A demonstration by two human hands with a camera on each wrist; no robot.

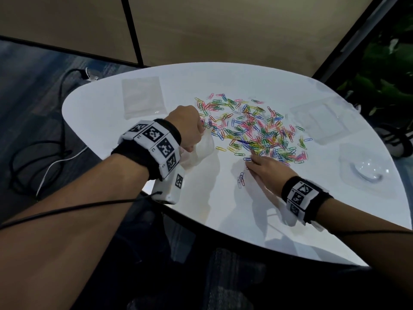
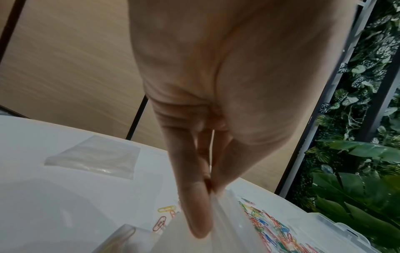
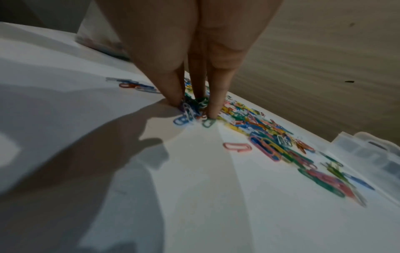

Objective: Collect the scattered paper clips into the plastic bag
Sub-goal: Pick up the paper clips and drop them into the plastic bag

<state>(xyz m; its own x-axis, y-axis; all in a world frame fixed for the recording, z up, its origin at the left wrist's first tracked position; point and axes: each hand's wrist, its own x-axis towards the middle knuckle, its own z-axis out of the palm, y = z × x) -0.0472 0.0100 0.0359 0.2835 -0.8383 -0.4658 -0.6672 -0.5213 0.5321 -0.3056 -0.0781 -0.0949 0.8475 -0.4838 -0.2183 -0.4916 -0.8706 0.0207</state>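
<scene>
Reaches in from eight o'clock with the left forearm (image 1: 78, 220), left hand (image 1: 187, 128) raised, thumb and fingers (image 2: 194, 205) pinching a clear bag (image 1: 202, 151). Stretches the right forearm (image 1: 362, 224) in from four o'clock, right hand (image 1: 266, 171) low, pressing straight fingertips (image 3: 211, 109) onto paper clips (image 1: 252, 130).

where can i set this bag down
Bare table lies along the near edge, between left hand and right hand, and along the far edge behind the paper clips. The middle is crowded; a flat bag takes far left, clear boxes the right.
</scene>
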